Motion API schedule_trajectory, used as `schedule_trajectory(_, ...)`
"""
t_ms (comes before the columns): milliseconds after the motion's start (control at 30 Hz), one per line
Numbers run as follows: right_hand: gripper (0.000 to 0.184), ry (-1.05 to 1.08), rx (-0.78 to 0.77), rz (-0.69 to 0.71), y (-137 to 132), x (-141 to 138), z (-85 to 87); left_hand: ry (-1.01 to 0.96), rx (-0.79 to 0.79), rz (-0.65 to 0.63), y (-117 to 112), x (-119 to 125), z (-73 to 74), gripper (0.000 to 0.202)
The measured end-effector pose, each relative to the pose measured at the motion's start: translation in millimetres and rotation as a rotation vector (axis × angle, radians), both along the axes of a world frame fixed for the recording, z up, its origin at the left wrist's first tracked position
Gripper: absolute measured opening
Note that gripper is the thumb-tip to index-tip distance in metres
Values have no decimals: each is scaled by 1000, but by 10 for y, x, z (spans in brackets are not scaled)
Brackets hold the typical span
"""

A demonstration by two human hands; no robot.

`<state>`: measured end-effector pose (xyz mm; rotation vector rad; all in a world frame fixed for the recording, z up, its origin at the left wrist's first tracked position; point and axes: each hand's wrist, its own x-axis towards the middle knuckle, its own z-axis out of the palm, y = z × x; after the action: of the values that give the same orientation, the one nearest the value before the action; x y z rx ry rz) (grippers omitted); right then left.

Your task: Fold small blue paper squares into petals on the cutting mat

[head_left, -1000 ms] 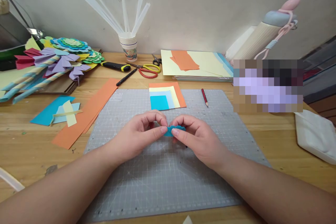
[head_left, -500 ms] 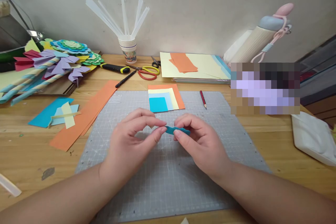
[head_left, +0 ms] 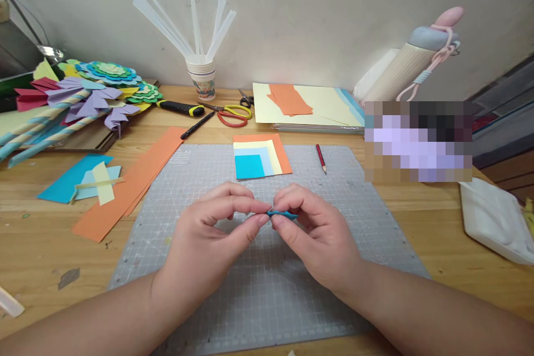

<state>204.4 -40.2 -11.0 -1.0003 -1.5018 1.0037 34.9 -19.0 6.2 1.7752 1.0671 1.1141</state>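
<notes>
- Left hand (head_left: 211, 228) is pinching a blue paper (head_left: 287, 214).
- Right hand (head_left: 321, 233) is pinching it alongside.
- Paper squares (head_left: 250, 166) are overlapping the mat's (head_left: 258, 300) far edge.

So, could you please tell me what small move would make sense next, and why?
Perhaps slide the right hand's pinch outward along the small blue piece, with the left hand steadying its other end: both hands pinch it close together above the cutting mat, and its uneven edge shows beyond the right thumb.
</notes>
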Motion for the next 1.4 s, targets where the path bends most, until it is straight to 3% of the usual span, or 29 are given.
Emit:
schedule_trajectory(100,10,-2,-14,1,9,5,12,-83,-139,-31,30,9,-29,10)
schedule_trajectory(267,9,-1,-15,-6,13,11,2,-144,-245,34,43,-8,-71,6)
schedule_trajectory(700,10,1,12,-5,12,1,9,-43,-56,-48,28,-4,-24,8)
schedule_trajectory(867,12,-17,-18,-20,7,-10,-11,17,48,-13,11,-21,-15,11)
schedule_trajectory(967,30,68,-120,-139,-1,1,-20,76,177,50,13,-38,3,15)
schedule_trajectory(1033,23,210,-262,-171,-6,9,-10,124,287,78,24,-60,11,19)
schedule_trajectory(1067,19,289,-361,-133,-8,9,1,151,354,79,33,-76,14,22)
schedule_trajectory(1200,42,526,-760,234,-19,-26,60,247,681,56,78,-151,23,32)
schedule_trajectory(1267,38,567,-799,295,-26,-46,79,334,696,-8,97,-175,33,31)
schedule_trajectory(1400,23,488,-712,191,-28,-46,81,345,629,-69,111,-158,29,25)
